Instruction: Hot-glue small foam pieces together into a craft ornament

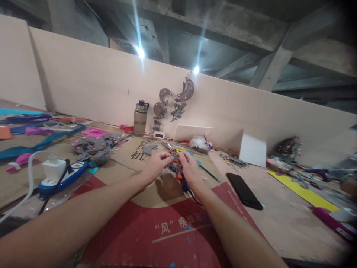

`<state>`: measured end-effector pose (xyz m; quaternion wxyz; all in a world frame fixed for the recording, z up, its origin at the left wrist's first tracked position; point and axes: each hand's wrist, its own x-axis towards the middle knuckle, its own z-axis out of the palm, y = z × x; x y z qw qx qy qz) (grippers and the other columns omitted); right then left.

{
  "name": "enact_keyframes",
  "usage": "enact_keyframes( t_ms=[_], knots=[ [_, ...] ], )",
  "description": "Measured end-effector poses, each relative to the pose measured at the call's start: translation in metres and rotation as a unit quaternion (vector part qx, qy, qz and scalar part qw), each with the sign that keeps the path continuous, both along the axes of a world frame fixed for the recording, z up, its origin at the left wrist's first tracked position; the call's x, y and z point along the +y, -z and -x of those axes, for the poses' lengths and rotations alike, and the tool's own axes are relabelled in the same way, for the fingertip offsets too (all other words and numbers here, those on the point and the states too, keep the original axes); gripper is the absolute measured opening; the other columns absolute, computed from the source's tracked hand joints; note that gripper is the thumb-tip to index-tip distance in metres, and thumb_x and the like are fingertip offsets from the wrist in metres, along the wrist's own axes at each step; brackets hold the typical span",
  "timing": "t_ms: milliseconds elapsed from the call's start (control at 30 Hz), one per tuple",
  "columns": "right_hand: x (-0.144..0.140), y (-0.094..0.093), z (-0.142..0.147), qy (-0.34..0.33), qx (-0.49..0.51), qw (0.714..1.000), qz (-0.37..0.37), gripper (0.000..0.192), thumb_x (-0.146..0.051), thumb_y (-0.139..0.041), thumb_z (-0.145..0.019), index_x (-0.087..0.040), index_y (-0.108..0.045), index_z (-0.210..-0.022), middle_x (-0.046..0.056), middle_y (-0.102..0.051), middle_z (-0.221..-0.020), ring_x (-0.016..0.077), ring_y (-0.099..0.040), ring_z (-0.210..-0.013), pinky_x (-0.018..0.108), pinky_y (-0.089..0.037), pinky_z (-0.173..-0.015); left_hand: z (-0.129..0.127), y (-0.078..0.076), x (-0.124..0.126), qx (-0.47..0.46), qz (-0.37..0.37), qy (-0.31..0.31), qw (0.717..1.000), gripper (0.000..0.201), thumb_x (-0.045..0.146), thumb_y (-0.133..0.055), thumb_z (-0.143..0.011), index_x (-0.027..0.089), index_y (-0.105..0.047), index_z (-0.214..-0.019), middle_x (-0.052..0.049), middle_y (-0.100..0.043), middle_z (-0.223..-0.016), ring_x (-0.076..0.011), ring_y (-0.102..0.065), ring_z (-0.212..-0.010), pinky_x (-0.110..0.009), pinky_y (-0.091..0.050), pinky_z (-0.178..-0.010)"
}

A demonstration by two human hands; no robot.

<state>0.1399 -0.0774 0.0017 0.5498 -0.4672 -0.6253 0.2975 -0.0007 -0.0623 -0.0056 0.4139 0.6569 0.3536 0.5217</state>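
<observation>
Together, left grip (159,162), right grip (190,169) pinch grey piece (174,155); long axis unclear.

The pale pinkish desk (281,219) bore a broad red-and-tan cardboard sheet (119,234). Right of that, a black phone (244,190) lay flat, a white card (253,149) stood on edge, and a yellow strip (304,191) stretched near a magenta tool (333,223).

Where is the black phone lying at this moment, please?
In the head view, the black phone lies on the table to the right of the right hand, between the red-and-brown cardboard and the yellow strip.
</observation>
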Motion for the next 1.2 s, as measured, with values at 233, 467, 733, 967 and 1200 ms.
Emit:
enact_keyframes(
  t_ms=[233,467,733,967,1200],
  knots=[
    [0.011,0.007,-0.003,-0.020,0.023,0.999,0.023,0.024,-0.043,-0.053,-0.077,-0.019,-0.053,-0.072,-0.004,-0.050,-0.058,0.0103,-0.043,-0.051,0.024,-0.034,-0.050,-0.001,0.004,0.002,-0.024,0.024,0.049,0.998,0.031,0.042,-0.059,-0.076,0.013,-0.059,-0.066,0.000,-0.054,-0.059,-0.0108,-0.045,-0.056,-0.024,-0.034,-0.055],
    [0.013,0.010,-0.004,-0.033,0.137,0.987,0.083,0.028,-0.045,-0.061,-0.069,-0.019,-0.050,-0.067,-0.005,-0.048,-0.053,0.0085,-0.040,-0.045,0.023,-0.031,-0.045,-0.004,0.013,0.008,-0.138,0.086,0.105,0.981,0.037,0.049,-0.055,-0.079,0.013,-0.061,-0.079,-0.005,-0.061,-0.073,-0.0105,-0.051,-0.059,-0.023,-0.036,-0.055],
    [0.010,0.009,-0.001,-0.066,0.167,0.981,0.074,0.034,-0.050,-0.062,-0.069,-0.018,-0.051,-0.068,-0.004,-0.049,-0.056,0.0079,-0.043,-0.048,0.021,-0.035,-0.044,-0.004,0.011,0.008,-0.111,0.051,0.096,0.988,0.023,0.036,-0.064,-0.073,0.014,-0.061,-0.077,0.001,-0.055,-0.066,-0.0083,-0.046,-0.057,-0.022,-0.036,-0.056],
    [0.006,0.007,0.001,-0.097,0.173,0.975,0.103,0.038,-0.055,-0.061,-0.069,-0.019,-0.052,-0.075,-0.004,-0.051,-0.064,0.0071,-0.045,-0.050,0.019,-0.033,-0.042,-0.002,0.008,0.009,-0.111,0.015,0.028,0.993,0.025,0.035,-0.065,-0.072,0.014,-0.064,-0.087,0.000,-0.058,-0.066,-0.0095,-0.046,-0.057,-0.023,-0.037,-0.056],
    [0.001,0.003,0.004,-0.135,0.158,0.970,0.124,0.034,-0.049,-0.065,-0.067,-0.018,-0.052,-0.067,-0.005,-0.049,-0.053,0.0066,-0.040,-0.044,0.021,-0.030,-0.043,-0.002,0.005,0.009,-0.132,0.027,0.047,0.990,0.035,0.035,-0.069,-0.069,0.015,-0.064,-0.097,-0.001,-0.061,-0.076,-0.0091,-0.048,-0.060,-0.022,-0.038,-0.057]
  ],
)
